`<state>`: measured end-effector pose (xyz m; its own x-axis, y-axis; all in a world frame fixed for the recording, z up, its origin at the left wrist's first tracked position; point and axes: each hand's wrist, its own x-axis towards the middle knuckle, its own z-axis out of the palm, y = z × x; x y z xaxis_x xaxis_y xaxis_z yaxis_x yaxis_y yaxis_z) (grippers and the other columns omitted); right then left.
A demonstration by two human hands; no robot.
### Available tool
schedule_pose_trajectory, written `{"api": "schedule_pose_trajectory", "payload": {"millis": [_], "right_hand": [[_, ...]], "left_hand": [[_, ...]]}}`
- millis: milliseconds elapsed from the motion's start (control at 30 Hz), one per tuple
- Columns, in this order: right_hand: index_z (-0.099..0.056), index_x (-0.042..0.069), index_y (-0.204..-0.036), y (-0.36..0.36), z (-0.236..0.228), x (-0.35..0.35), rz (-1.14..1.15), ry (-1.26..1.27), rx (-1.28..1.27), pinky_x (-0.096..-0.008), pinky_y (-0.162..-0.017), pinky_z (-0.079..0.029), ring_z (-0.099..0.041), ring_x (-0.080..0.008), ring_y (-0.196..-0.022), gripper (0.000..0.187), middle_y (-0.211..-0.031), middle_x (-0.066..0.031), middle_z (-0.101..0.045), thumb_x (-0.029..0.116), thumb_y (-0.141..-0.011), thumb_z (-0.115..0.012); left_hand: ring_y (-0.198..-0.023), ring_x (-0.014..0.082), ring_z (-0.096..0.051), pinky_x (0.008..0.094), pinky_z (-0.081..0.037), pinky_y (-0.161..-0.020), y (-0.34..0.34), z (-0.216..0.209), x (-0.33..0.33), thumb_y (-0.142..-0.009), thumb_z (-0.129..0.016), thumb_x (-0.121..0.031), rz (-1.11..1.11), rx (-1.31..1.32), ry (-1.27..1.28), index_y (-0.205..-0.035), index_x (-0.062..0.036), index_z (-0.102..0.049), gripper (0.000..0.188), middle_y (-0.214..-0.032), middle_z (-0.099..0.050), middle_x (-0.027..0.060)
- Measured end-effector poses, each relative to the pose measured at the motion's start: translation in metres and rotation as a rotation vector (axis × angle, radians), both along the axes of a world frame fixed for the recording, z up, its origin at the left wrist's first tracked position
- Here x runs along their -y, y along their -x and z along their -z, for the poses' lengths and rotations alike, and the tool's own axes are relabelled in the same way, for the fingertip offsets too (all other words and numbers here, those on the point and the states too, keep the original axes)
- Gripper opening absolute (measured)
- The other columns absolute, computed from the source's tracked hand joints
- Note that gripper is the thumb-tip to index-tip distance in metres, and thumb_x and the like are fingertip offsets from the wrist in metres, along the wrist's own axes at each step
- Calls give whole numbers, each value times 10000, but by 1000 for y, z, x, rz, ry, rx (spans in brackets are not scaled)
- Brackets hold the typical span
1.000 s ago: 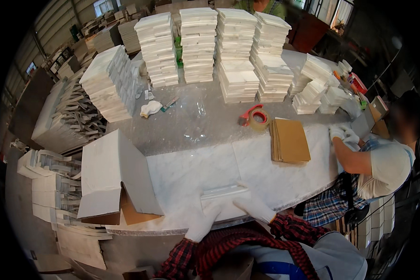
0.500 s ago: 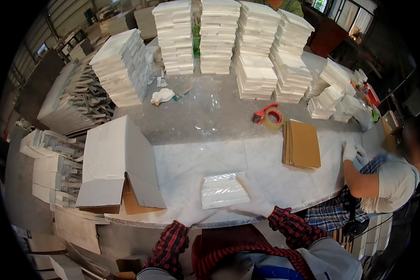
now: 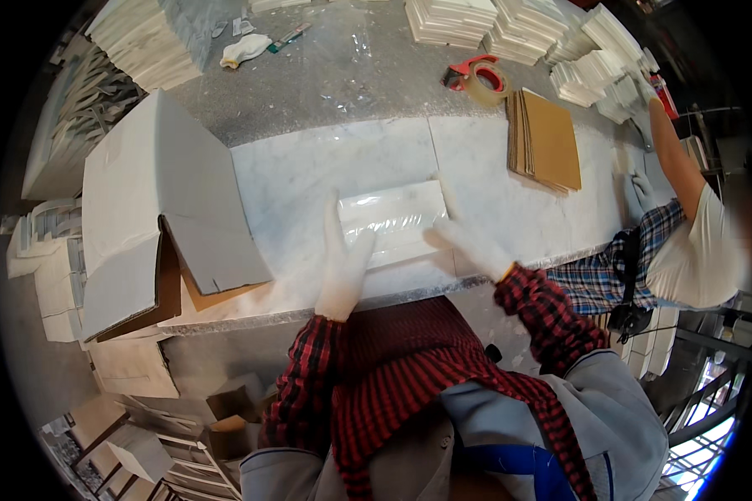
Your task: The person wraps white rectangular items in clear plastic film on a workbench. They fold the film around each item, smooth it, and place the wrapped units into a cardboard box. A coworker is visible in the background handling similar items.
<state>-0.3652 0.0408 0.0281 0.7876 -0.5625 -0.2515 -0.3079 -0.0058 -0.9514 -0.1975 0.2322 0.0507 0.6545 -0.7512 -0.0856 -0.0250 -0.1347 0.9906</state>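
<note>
Between my hands is a flat stack of white tiles wrapped in shiny clear film (image 3: 395, 215), slightly tilted above the near edge of a white marble-like work surface (image 3: 288, 179). My left hand (image 3: 342, 265), in a white knit glove, grips its left end with the thumb over the near corner. At the other end my right hand (image 3: 470, 240), gloved alike, presses thumb and fingers on the near right corner and side. To the left stands a white cardboard box (image 3: 163, 159), its flaps hanging loose toward me. Brown cardboard sheets (image 3: 551, 142) lie stacked to the right.
A red tape dispenser (image 3: 480, 81) lies on the grey tabletop behind. A white glove (image 3: 244, 50) and a thin green-handled tool (image 3: 291, 37) are farther left. Tile stacks (image 3: 146, 42) rise at the back. On the right a co-worker's gloved hand (image 3: 639, 194) rests by the surface.
The view has tipped downward, so the table things sit higher in it. The wrapped tiles have turned slightly, and my left thumb now lies over their near edge. The co-worker's arm reaches farther forward.
</note>
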Motion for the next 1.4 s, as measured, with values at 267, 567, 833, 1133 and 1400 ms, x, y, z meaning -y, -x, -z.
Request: {"api": "schedule_pose_trajectory", "payload": {"millis": [267, 567, 833, 1133, 1400], "right_hand": [[-337, 30, -1597, -96, -121, -32, -715, 853, -405, -535, -1157, -399, -450, -478, -1392, 1155, -1512, -307, -438, 427, -676, -909], [-352, 81, -1586, -89, -90, -51, -726, 1075, -363, -552, -1139, -387, -451, -495, -1350, 1079, -1454, -289, -470, 295, -675, -888], [-368, 117, -1556, -100, -98, -50, -758, 1027, -424, -545, -1049, -476, -520, -485, -1281, 1097, -1358, -278, -521, 335, -634, -923], [-661, -54, -1271, -34, -72, -44, -225, -829, -436, -395, -901, -614, -748, -228, -960, 450, -1126, -133, -745, 53, -836, -694], [-478, -90, -1492, 90, -12, -217, 137, -1190, 314, -510, -1117, -525, -655, -385, -1255, 735, -1409, -249, -627, 98, -787, -564]], "left_hand": [[-1532, 368, -350, 427, -309, -1252, -4, 41, 7, -964, -648, -126, -66, -53, 26, -1646, 55, -201, 835, -1643, -346, 271], [-1480, 385, -412, 412, -349, -1218, 3, 37, -8, -931, -716, -226, -62, 75, 158, -1623, 16, -267, 860, -1604, -362, 256], [-1412, 380, -531, 434, -405, -1182, 0, -3, -108, -950, -748, -238, 23, 95, 83, -1492, -25, -540, 618, -1489, -579, 232], [-1363, 267, -583, 385, -443, -1165, 35, 23, -269, -1011, -646, -15, -711, -350, 149, -1506, 48, -501, 520, -1459, -608, 183], [-1500, 293, -427, 397, -351, -1226, -29, -62, -312, -1002, -694, -96, -843, 172, 139, -1612, 6, -384, 692, -1618, -448, 179]]}}
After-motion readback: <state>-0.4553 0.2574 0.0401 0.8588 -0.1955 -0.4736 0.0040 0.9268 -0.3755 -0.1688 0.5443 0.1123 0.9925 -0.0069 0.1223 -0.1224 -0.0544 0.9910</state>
